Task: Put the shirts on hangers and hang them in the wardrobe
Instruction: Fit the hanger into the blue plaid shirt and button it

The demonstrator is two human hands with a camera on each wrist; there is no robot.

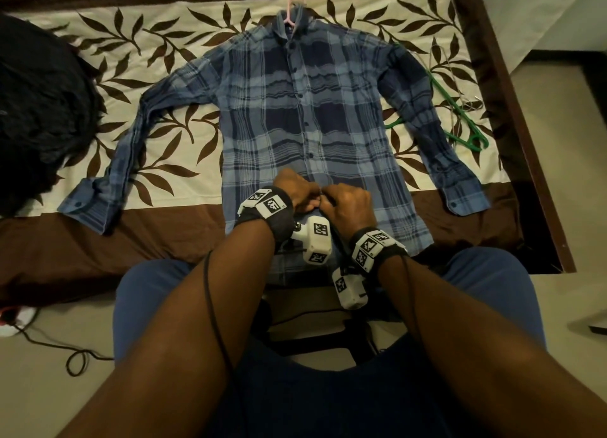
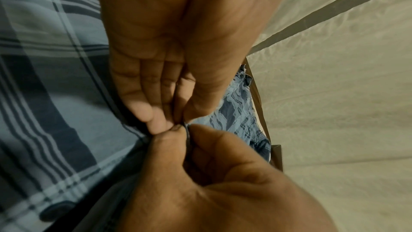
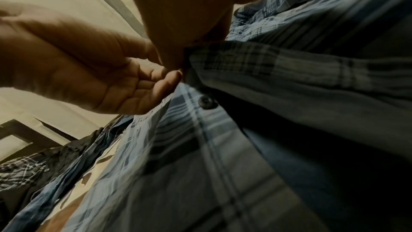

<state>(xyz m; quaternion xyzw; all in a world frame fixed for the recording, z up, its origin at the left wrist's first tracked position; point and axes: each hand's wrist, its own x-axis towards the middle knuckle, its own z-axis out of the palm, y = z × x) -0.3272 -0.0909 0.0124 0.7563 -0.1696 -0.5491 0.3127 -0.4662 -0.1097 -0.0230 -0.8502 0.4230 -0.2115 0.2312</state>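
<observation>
Blue plaid shirt [image 1: 295,115] is spread flat on the bed [image 1: 98,247], filling the middle of the frame, sleeves out to both sides. A pink hanger [image 1: 294,5] pokes out of the collar at top center. Both my hands are together at lower center, right on the button placket near the hem. My left hand [image 1: 297,191] has thumb and fingertips pinched tight on the placket edge, other fingers close together and fairly straight. My right hand [image 1: 346,204] is curled in, thumb and forefinger pinching the same bit of fabric from the other side, fingertips of both hands touching. In the right wrist view there's a dark button [image 3: 207,102] just below the pinch, not done up. A green hanger [image 1: 460,119] lies at the right of the frame, partly under the sleeve. Dark clothes pile [image 1: 39,109] at far left.
</observation>
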